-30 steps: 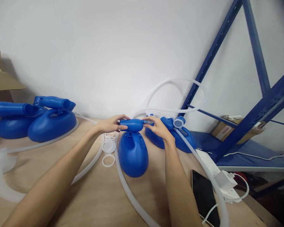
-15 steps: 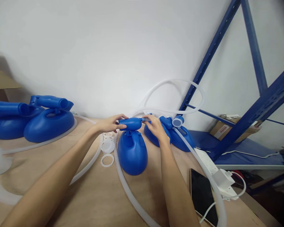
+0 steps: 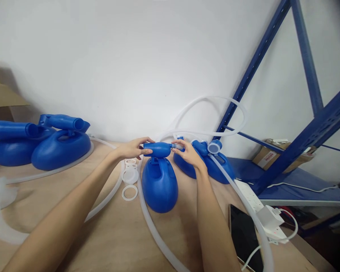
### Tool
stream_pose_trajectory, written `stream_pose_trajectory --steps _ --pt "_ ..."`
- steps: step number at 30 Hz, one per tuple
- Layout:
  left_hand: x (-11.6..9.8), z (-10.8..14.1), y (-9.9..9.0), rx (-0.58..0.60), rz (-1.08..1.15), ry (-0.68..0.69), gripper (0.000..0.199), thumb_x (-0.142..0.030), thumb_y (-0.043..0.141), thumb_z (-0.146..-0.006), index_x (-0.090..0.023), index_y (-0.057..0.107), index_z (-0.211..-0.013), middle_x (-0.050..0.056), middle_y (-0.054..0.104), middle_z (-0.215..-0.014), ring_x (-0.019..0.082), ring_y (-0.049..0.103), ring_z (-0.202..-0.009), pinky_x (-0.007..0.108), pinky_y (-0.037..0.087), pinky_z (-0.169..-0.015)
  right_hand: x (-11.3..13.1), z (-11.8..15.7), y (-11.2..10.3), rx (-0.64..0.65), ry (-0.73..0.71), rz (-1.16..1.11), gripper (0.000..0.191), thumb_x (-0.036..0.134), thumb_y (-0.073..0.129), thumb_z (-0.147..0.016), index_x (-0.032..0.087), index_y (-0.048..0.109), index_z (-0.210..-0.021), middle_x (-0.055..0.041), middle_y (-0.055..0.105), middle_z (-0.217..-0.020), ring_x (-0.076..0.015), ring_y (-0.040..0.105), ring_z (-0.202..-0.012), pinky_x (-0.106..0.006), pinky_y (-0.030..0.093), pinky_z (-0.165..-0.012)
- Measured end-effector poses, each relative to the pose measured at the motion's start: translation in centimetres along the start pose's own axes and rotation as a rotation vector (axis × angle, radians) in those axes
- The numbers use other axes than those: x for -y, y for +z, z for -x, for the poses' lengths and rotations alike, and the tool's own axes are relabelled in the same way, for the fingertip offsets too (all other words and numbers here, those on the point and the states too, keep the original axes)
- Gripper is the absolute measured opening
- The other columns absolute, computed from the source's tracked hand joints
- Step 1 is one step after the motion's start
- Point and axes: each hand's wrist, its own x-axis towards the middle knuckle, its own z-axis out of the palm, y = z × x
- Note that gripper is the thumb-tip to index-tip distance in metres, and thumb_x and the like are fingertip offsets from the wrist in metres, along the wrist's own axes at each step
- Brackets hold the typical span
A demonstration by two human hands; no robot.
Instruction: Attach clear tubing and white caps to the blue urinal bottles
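Note:
In the middle of the table stands a blue plastic bottle (image 3: 160, 185) with a looped handle and a sideways tubular neck (image 3: 159, 150) on top. My left hand (image 3: 133, 148) grips the left end of that neck, thumb in front and fingers over the top. At the neck's right end, my right hand (image 3: 187, 152) pinches a short clear tube fitting (image 3: 176, 146) between thumb and fingers. The fitting meets the neck's narrow tip; how far it is pushed on cannot be made out. White caps (image 3: 130, 175) and a white ring (image 3: 129, 193) lie left of the bottle.
More blue bottles (image 3: 61, 150) stand at left, others (image 3: 219, 166) at right. Translucent hoses (image 3: 155, 234) curl over the table and against the wall. A tablet (image 3: 245, 236) and power strip (image 3: 251, 196) lie right, beside a blue metal shelf (image 3: 294, 185).
My right hand has shifted slightly right along the clear fitting, its fingers now more spread, showing more of the fitting. My left hand keeps its grip. The whole view has shifted a little.

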Motion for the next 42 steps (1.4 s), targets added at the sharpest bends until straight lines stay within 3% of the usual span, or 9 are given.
stream_pose_trajectory --steps 3,6,15,21,28,37,42 --pt "0.0 0.0 -0.1 0.028 -0.023 0.006 0.073 -0.063 0.075 -0.076 -0.024 0.057 -0.135 0.013 0.064 -0.132 0.032 0.065 -0.113 0.032 0.059 -0.067 -0.4 0.0 -0.1 0.050 0.010 -0.059 0.039 0.048 0.072 -0.087 0.021 0.072 -0.115 -0.0091 0.077 -0.113 -0.0291 0.072 -0.107 -0.050 0.051 -0.105" --pt "0.0 0.1 -0.1 0.038 -0.039 0.005 0.072 -0.064 0.073 -0.078 -0.025 0.056 -0.137 0.013 0.064 -0.133 0.032 0.064 -0.114 0.033 0.059 -0.069 -0.4 0.0 -0.2 0.077 0.020 -0.103 0.045 0.054 0.070 -0.087 0.020 0.073 -0.117 -0.0101 0.077 -0.113 -0.0298 0.073 -0.104 -0.046 0.056 -0.096" --pt "-0.4 0.2 -0.2 0.057 -0.044 -0.018 0.075 -0.064 0.074 -0.077 -0.025 0.054 -0.139 0.013 0.064 -0.131 0.031 0.064 -0.115 0.034 0.060 -0.072 1.1 0.5 -1.4 0.136 0.003 0.009 0.039 0.040 0.073 -0.089 0.021 0.074 -0.123 -0.0102 0.076 -0.123 -0.0308 0.069 -0.117 -0.048 0.048 -0.108" --pt "-0.1 0.3 -0.3 0.059 -0.048 -0.016 0.074 -0.064 0.072 -0.079 -0.026 0.054 -0.139 0.012 0.064 -0.131 0.031 0.062 -0.117 0.033 0.060 -0.072 0.0 0.1 -0.2 0.050 -0.060 0.071 0.028 0.030 0.070 -0.089 0.023 0.073 -0.116 -0.0068 0.075 -0.114 -0.0285 0.067 -0.116 -0.053 0.037 -0.118" --pt "0.1 0.3 -0.3 0.035 -0.075 -0.017 0.075 -0.066 0.072 -0.077 -0.025 0.056 -0.138 0.011 0.066 -0.123 0.030 0.064 -0.109 0.033 0.059 -0.069 -0.6 0.2 0.3 -0.035 -0.060 0.057 0.025 0.026 0.062 -0.092 0.024 0.072 -0.114 -0.0058 0.077 -0.113 -0.0258 0.071 -0.108 -0.043 0.051 -0.102" --pt "-0.1 0.6 -0.8 0.052 -0.108 -0.009 0.073 -0.065 0.072 -0.077 -0.026 0.056 -0.136 0.010 0.068 -0.117 0.028 0.065 -0.103 0.033 0.057 -0.070 0.9 0.3 -0.6 0.011 -0.040 0.078 0.030 0.035 0.077 -0.085 0.024 0.074 -0.113 -0.0066 0.076 -0.119 -0.0274 0.069 -0.114 -0.044 0.051 -0.104" --pt "-0.4 0.6 -0.2 0.003 -0.287 0.010 0.069 -0.065 0.061 -0.082 -0.023 0.053 -0.135 0.010 0.072 -0.111 0.028 0.067 -0.095 0.036 0.053 -0.077 2.1 0.0 -0.2 0.083 -0.065 0.090 0.043 0.035 0.083 -0.082 0.024 0.073 -0.122 -0.0077 0.075 -0.121 -0.0260 0.070 -0.107 -0.038 0.054 -0.093"
